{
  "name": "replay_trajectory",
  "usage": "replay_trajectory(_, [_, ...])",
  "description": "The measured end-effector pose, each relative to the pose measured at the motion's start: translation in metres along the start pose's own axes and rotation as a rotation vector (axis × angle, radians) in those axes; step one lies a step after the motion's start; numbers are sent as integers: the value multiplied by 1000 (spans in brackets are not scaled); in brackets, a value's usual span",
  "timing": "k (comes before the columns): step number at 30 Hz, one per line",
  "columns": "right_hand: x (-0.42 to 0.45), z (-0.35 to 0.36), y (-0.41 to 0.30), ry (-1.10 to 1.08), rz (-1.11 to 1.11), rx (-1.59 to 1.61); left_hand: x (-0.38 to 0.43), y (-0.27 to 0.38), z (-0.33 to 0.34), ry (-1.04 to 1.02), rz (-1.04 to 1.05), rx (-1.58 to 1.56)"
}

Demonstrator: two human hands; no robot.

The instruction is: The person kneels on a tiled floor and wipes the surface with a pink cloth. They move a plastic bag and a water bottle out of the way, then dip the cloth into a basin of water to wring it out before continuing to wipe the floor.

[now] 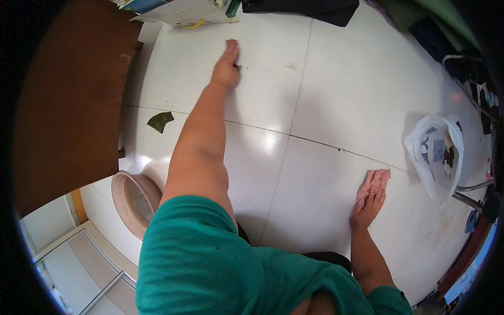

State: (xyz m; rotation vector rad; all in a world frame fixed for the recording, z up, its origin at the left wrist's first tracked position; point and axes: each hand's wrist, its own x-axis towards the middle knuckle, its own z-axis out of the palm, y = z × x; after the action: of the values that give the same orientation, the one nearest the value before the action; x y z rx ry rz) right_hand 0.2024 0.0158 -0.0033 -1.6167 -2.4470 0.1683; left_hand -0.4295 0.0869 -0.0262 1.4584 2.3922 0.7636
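On the white tiled floor (334,94), at the right, my right hand (370,208) lies over a crumpled pink cloth (374,183), its fingers pressed on it. My left hand (227,69) reaches far forward at the upper middle, with the arm stretched out. A small brownish thing shows at its fingertips and a dark bit beside the palm; whether it grips either cannot be told. A dark green piece (160,121), perhaps cloth or leaf, lies flat on the floor left of my left forearm.
Brown wooden furniture (75,102) stands at the left, with a pinkish plastic basin (151,185) below it. A white plastic bag (417,145) with refuse stands at the right, beside metal legs. Paper items (185,13) and black fabric (299,7) lie along the top.
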Motion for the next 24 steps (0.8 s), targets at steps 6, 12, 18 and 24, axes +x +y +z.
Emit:
replay_trajectory(6, [1, -3, -4, -16, 26, 36, -76, 117, -2, -261, 198, -505])
replay_trajectory(12, [1, -9, -3, 10, 9, 15, -121, 95, -61, -6, -297, -942])
replay_trajectory(18, [4, -5, -5, 35, -10, 52, -152, 10, -17, 252, -142, -72])
replay_trajectory(24, [3, -6, -1, 3, 11, 41, -130, 144, 80, 132, 74, -66])
